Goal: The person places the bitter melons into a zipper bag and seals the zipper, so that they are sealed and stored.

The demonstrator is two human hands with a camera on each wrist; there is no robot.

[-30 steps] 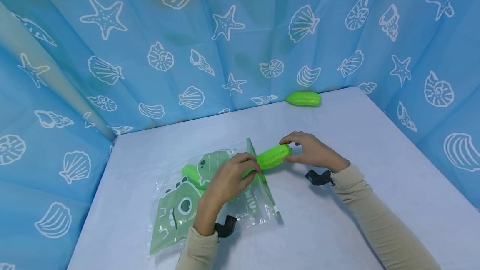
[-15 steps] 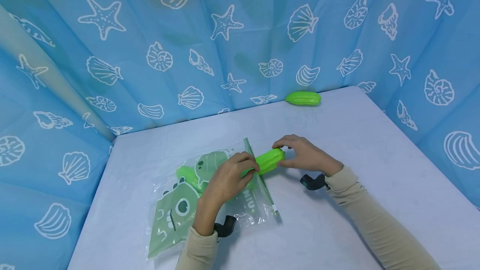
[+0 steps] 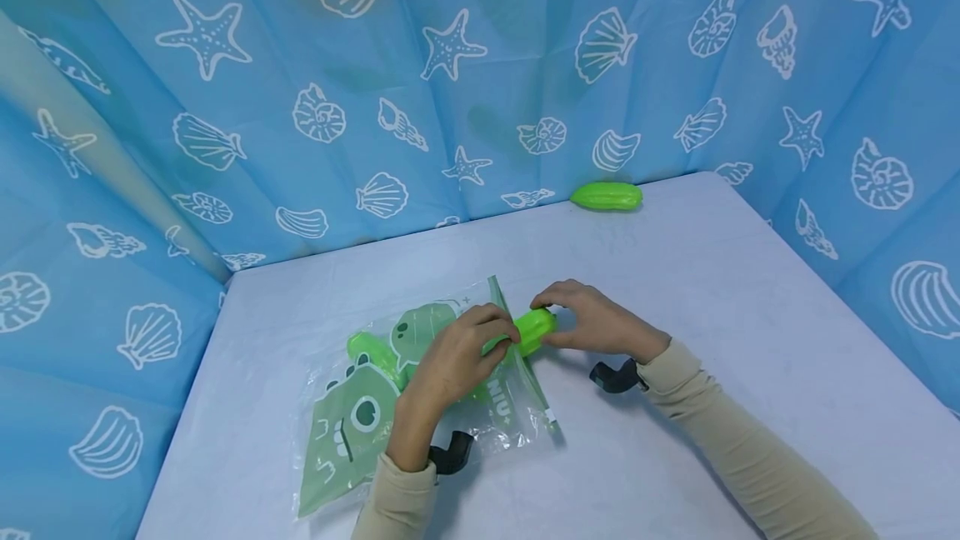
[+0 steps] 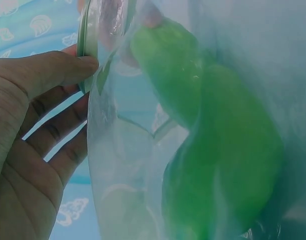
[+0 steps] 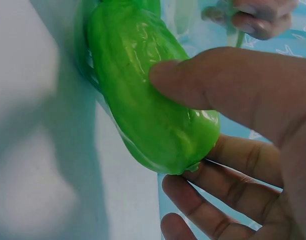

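Where left hand (image 3: 450, 361) pinches bag mouth (image 3: 504, 317), right-held cucumber (image 3: 534, 330) half hidden inside.

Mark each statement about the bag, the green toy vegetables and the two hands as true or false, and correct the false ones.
1. The right hand holds a green toy vegetable at the bag mouth. True.
2. The left hand lies flat on the table. False: it grips the bag's opening.
3. Another green vegetable lies by the curtain. True.
4. The bag is empty. False: a green piece is inside.
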